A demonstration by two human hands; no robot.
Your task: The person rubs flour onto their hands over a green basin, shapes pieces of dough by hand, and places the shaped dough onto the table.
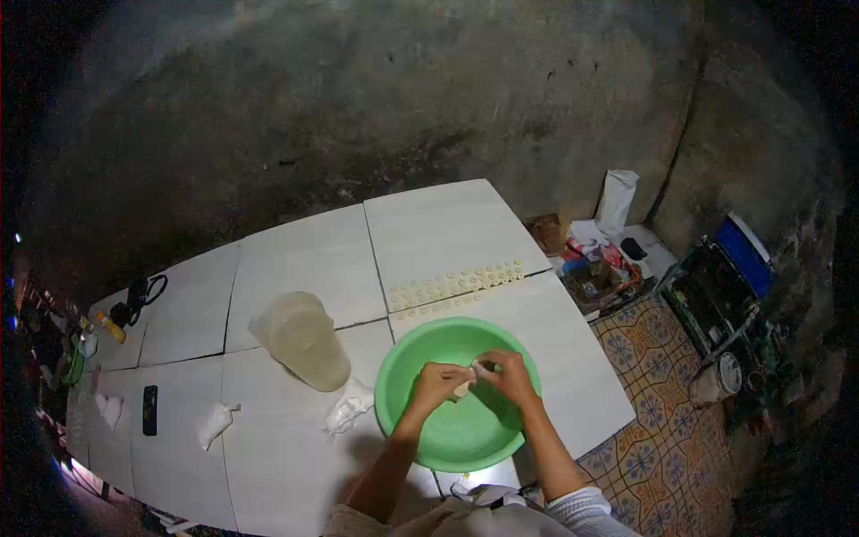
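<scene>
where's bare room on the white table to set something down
Bare table runs from the rows of small dough-like pieces to the far edge, and right of the green basin. Crowded: among those pieces, and left of the basin, by the pitcher and plastic bag.

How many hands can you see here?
2. The left hand holds a pale piece; the right hand is beside it, fingertips close to the left's. Both are over the green basin. No others show.
</scene>
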